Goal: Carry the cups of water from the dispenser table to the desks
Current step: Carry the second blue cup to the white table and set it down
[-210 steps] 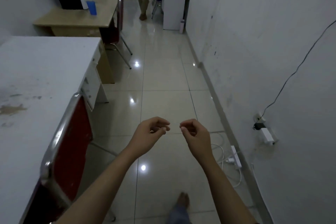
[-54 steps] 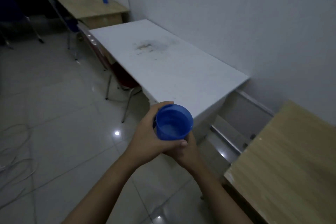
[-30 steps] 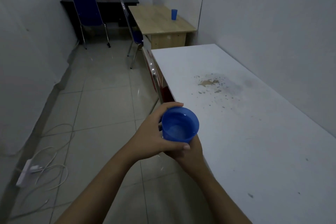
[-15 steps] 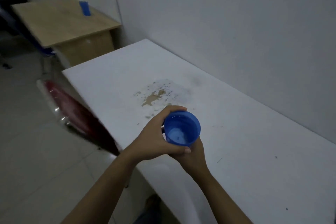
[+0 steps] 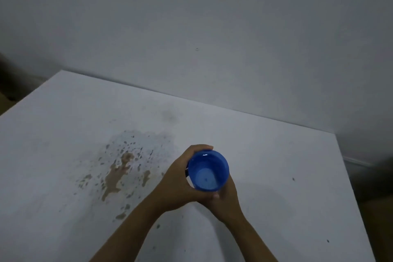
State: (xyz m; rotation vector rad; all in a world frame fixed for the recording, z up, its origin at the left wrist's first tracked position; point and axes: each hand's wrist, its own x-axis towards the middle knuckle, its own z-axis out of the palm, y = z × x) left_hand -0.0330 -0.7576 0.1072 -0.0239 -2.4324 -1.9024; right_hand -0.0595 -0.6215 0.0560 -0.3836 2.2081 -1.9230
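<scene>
Both hands wrapped round the blue cup (image 5: pixel 208 171), left hand (image 5: pixel 177 185) on its side, right hand (image 5: pixel 226 195) underneath; half a second ago they hung at the tabletop (image 5: pixel 265 166) edge, now they're over its middle beside the brown stain (image 5: pixel 119 173); set-down looks next; bare wall (image 5: pixel 212 27) behind.

The cup (image 5: pixel 208 170) sits above the desk (image 5: pixel 276 176), right of the stain (image 5: pixel 119 173).

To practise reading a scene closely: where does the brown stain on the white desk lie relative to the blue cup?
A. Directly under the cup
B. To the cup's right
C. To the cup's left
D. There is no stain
C: the stain spreads across the desk to the left of the cup, which both hands hold, the left hand and the right hand.
</scene>
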